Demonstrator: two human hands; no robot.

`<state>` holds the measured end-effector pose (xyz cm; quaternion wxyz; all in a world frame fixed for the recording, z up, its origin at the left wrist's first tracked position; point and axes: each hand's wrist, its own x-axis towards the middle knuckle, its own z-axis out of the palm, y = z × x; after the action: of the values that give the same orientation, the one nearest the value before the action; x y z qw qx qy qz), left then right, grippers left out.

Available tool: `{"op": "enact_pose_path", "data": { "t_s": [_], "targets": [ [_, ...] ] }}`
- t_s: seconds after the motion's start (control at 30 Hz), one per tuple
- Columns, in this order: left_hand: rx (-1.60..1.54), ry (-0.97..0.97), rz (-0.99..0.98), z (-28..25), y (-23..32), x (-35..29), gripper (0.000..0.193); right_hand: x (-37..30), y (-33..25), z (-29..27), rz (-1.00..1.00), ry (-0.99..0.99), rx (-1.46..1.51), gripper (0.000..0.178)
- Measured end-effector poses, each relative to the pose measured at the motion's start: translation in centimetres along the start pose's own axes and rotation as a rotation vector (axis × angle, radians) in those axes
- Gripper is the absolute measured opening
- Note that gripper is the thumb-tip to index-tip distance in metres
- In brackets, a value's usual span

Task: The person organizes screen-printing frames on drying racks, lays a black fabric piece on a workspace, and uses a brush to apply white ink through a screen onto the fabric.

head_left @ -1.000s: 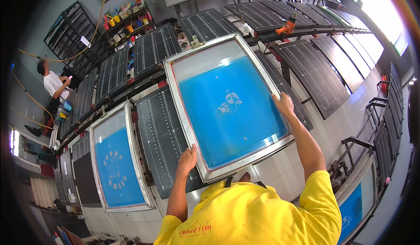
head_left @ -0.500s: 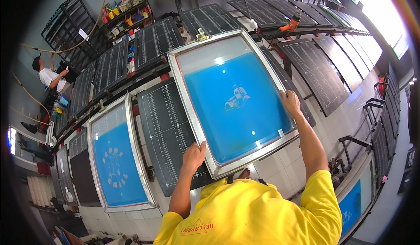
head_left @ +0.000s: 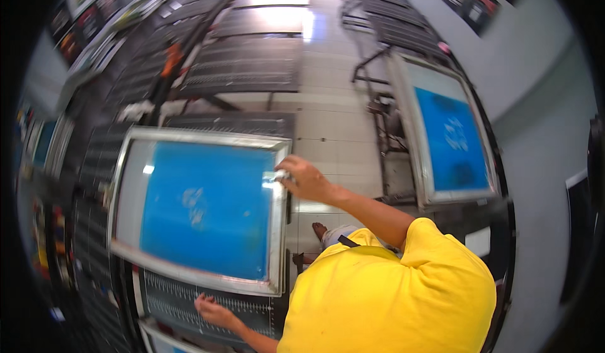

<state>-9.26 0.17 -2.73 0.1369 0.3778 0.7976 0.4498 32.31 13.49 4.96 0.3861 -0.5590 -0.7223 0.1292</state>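
Framed screen [head_left: 200, 224], the item under inspection, sits before you on your left, overlapping a ruled black board [head_left: 217, 297] whose near part shows beyond the frame's lower edge in the view. Whether the screen lies flat on its supports or is partly raised cannot be told. Its blue field [head_left: 220, 249] covers most of the mesh, with a clear strip at the far end; no ink or tool shows on it. A second framed screen [head_left: 452, 142] stands on your right, well apart and not touched by you. Your right hand [head_left: 305, 179] is at the upper right corner of the first screen, fingers drawn together at its metal rim; you cannot be confirmed as gripping the rim or a small pale item there. Your left hand [head_left: 217, 313] is off the frame, fingers loosely bent over the board, with nothing seen in it. Progress is judged partial: the screen is over the board and your left hand is free of it, while your right hand is not clear and final seating is unproven. The pale design [head_left: 194, 207] on the field is blurred.
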Motion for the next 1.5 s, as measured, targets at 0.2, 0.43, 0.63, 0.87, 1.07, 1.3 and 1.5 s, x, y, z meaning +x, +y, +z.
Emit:
{"op": "enact_pose_path", "data": {
  "t_s": [0.2,0.43,0.63,0.87,1.07,1.3,1.5],
  "targets": [
    [-0.07,-0.021,0.283,2.5,6.8,2.5,0.046,-8.6,-0.3,-7.0,0.112,0.112,-0.062,0.025],
    [-0.279,-0.34,0.364,8.4,18.0,-5.3,0.033,-13.9,2.9,-20.8,0.172,0.381,-0.293,0.03],
    [-0.488,-1.072,0.341,18.4,25.2,-18.3,0.022,-25.1,11.7,-37.4,0.53,0.722,-0.562,0.027],
    [-0.086,-1.731,0.628,26.5,32.4,-33.9,0.06,-40.8,19.9,-48.9,1.018,0.664,-1.005,0.039],
    [0.047,-1.805,0.747,29.9,34.5,-41.4,0.076,-46.8,23.5,-50.3,1.151,0.523,-0.955,0.045],
    [0.184,-1.647,0.939,31.2,34.8,-43.4,0.096,-48.8,25.5,-50.6,1.213,0.595,-0.815,0.051],
    [0.214,-1.556,1.05,31.1,35.5,-44.4,0.107,-50.1,27.3,-50.9,1.195,0.631,-0.664,0.056]
  ]
}}
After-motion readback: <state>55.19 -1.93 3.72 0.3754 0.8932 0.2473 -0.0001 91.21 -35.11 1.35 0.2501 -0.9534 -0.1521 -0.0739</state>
